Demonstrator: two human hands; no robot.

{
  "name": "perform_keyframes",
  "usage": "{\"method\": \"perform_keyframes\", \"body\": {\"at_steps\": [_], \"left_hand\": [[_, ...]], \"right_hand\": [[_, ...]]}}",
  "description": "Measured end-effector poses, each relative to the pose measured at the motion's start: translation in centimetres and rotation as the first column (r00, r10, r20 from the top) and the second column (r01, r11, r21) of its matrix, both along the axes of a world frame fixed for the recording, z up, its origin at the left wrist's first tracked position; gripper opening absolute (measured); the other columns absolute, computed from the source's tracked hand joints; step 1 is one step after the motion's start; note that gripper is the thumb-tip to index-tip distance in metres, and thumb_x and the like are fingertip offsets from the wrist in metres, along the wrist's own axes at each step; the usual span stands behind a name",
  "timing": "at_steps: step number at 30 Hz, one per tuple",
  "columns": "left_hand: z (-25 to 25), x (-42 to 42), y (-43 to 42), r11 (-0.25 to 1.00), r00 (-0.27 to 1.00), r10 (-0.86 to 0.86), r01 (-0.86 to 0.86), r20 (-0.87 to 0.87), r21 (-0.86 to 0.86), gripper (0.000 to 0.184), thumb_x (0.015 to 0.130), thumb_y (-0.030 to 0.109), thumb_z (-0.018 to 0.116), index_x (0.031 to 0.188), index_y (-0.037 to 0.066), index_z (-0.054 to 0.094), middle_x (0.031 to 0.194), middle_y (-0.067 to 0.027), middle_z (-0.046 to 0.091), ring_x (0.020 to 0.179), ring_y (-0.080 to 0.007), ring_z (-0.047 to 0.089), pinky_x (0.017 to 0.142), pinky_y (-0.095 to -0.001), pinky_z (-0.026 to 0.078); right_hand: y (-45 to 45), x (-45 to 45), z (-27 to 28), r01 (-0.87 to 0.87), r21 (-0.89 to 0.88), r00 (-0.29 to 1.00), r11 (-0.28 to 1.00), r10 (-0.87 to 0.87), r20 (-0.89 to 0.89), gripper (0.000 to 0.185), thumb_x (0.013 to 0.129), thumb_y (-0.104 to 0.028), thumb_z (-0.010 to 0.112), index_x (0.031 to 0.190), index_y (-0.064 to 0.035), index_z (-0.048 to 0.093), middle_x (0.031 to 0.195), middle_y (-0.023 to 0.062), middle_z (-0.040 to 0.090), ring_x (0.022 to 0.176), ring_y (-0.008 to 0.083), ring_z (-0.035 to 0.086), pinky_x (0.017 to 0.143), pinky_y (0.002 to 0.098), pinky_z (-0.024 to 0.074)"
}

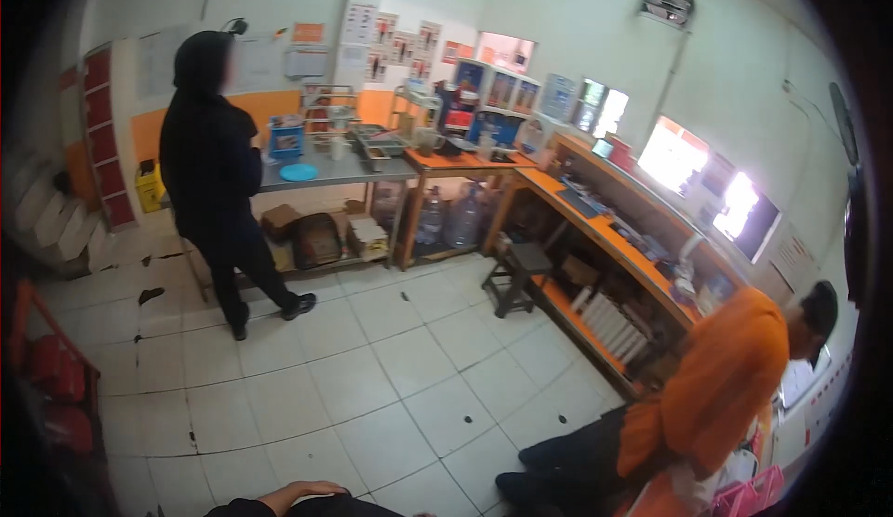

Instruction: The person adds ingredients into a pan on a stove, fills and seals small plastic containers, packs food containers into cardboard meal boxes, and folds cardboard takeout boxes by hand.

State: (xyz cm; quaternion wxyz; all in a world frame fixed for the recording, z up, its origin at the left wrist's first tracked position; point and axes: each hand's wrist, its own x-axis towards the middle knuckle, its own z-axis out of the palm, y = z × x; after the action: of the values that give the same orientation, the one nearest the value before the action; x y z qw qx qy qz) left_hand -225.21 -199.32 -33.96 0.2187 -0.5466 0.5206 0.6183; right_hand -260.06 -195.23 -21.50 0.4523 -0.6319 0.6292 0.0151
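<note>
At the bottom edge, my left hand [314,488] rests on dark cloth [337,506] that looks like my own clothing. Its wrist comes out of a black sleeve [244,508]. The fingers bend down out of sight, so whether they are open or closed does not show. My right hand is out of the picture. Tiled floor [372,396] stretches out in front of me.
A person in dark clothes [209,154] stands by a metal table [349,171] with a blue plate [299,172]. Another in orange [712,382] bends at the right. An orange workbench [595,224], a stool [519,275] and red bins [58,368] stand around.
</note>
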Motion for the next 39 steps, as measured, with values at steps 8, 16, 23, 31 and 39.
{"method": "perform_keyframes", "body": {"at_steps": [8, 16, 23, 31, 39], "left_hand": [[3.7, 9.4, -5.2, 0.978, 0.979, 0.158, -0.173, -0.125, -0.12, 0.046, 0.092, 0.037, 0.051, 0.121, 0.003, 0.059, 0.129, -0.0178, 0.055, 0.123, -0.0321, 0.049, 0.099, -0.0447, 0.043], [5.0, 17.8, -5.0, 0.813, 0.842, 0.495, -0.535, -0.212, -0.227, 0.044, 0.091, 0.035, 0.052, 0.121, 0.003, 0.059, 0.13, -0.0175, 0.054, 0.124, -0.032, 0.048, 0.1, -0.0446, 0.042], [10.1, 21.0, -0.7, 0.369, 0.469, 0.844, -0.86, -0.26, -0.351, 0.042, 0.091, 0.032, 0.052, 0.122, 0.004, 0.058, 0.13, -0.0173, 0.054, 0.124, -0.032, 0.048, 0.1, -0.0444, 0.041], [14.9, 21.7, 4.0, -0.058, 0.049, 0.959, -0.93, -0.28, -0.364, 0.041, 0.091, 0.029, 0.053, 0.123, 0.004, 0.058, 0.131, -0.0171, 0.054, 0.124, -0.0319, 0.048, 0.101, -0.0443, 0.04], [15.0, 30.4, 8.0, -0.243, -0.123, 0.938, -0.899, -0.324, -0.363, 0.039, 0.091, 0.026, 0.054, 0.123, 0.004, 0.057, 0.131, -0.0168, 0.053, 0.124, -0.0318, 0.047, 0.101, -0.0441, 0.04]], "right_hand": [[-8.7, 11.2, 0.8, -0.16, -0.041, 0.987, 0.986, 0.161, 0.022, 0.034, 0.094, -0.028, 0.049, 0.122, -0.0094, 0.054, 0.11, 0.0152, 0.055, 0.103, 0.0338, 0.054, 0.088, 0.0448, 0.0419], [-21.0, 21.0, 1.4, -0.494, -0.065, 0.869, 0.867, 0.495, 0.001, 0.035, 0.093, -0.028, 0.051, 0.122, -0.0086, 0.054, 0.109, 0.0159, 0.056, 0.102, 0.0348, 0.055, 0.088, 0.0452, 0.0427], [-34.6, 38.4, 2.0, -0.879, -0.095, 0.473, 0.466, 0.878, -0.071, 0.036, 0.093, -0.028, 0.052, 0.122, -0.0079, 0.054, 0.109, 0.0164, 0.056, 0.1, 0.0357, 0.056, 0.087, 0.0456, 0.0433], [-35.6, 56.1, 3.3, -0.981, -0.165, 0.11, 0.106, 0.994, -0.02, 0.036, 0.092, -0.028, 0.053, 0.122, -0.0072, 0.054, 0.108, 0.0171, 0.057, 0.099, 0.0367, 0.056, 0.086, 0.046, 0.0441], [-28.5, 69.7, 2.3, -0.983, -0.179, -0.058, -0.046, 0.996, 0.063, 0.037, 0.091, -0.028, 0.054, 0.121, -0.0064, 0.054, 0.107, 0.0178, 0.057, 0.098, 0.0377, 0.057, 0.086, 0.0465, 0.0448]]}}
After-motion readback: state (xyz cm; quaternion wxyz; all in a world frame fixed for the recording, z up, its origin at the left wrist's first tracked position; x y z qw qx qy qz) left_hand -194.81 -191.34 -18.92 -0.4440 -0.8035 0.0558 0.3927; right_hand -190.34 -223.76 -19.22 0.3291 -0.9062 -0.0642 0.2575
